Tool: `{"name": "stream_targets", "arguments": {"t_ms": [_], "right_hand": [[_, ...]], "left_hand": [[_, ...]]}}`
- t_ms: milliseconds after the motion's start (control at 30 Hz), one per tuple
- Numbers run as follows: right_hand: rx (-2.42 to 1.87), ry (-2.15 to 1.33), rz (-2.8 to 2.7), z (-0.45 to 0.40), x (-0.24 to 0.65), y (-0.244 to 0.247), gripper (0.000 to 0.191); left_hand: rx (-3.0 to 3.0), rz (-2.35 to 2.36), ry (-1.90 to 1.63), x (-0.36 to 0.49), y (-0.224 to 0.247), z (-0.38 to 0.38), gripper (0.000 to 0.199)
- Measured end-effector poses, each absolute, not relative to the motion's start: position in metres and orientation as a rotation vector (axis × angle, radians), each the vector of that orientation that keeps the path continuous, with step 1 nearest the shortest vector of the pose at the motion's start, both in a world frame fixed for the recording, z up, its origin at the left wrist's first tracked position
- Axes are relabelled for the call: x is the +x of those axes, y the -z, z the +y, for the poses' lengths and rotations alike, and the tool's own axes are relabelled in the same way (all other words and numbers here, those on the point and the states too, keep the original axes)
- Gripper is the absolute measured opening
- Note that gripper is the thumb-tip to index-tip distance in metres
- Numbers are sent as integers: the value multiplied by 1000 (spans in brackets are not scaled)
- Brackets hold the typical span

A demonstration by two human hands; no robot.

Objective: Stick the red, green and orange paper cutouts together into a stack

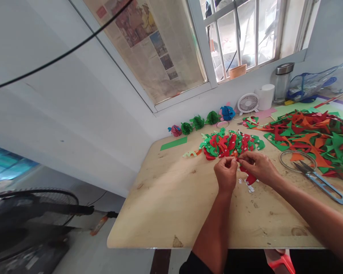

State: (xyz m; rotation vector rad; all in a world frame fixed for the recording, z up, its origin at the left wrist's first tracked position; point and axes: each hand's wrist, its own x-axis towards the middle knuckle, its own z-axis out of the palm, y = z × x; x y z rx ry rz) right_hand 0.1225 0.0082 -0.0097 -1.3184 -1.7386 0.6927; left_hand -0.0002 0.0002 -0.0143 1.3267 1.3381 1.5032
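Observation:
My left hand (pixel 226 173) and my right hand (pixel 258 165) meet over the wooden table, fingers pinched close together. A bit of red shows between the fingertips, too small to make out fully. Under my right hand lies a red cut piece (pixel 250 179), with small white bits (pixel 250 188) beside it. Just beyond both hands spreads a pile of red and green cut shapes (pixel 223 142), many with small white squares on them. A pale green and orange piece (pixel 191 153) lies at the pile's left.
On the wooden table (pixel 160 205), blue-handled snips (pixel 322 184) and a ring (pixel 286 164) lie right of my right hand, near a large scrap heap (pixel 317 137). Along the wall stand folded paper figures (pixel 197 122), a small white fan (pixel 248 103) and a glass jar (pixel 282 85).

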Motion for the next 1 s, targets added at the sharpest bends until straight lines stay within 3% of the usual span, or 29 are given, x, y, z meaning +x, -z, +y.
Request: {"name": "stream_targets", "arguments": {"t_ms": [1000], "right_hand": [[-1316,-844,-1587,14,125,13,22]], "left_hand": [[1721,1422,-1465,-4,17,-1,13]]}}
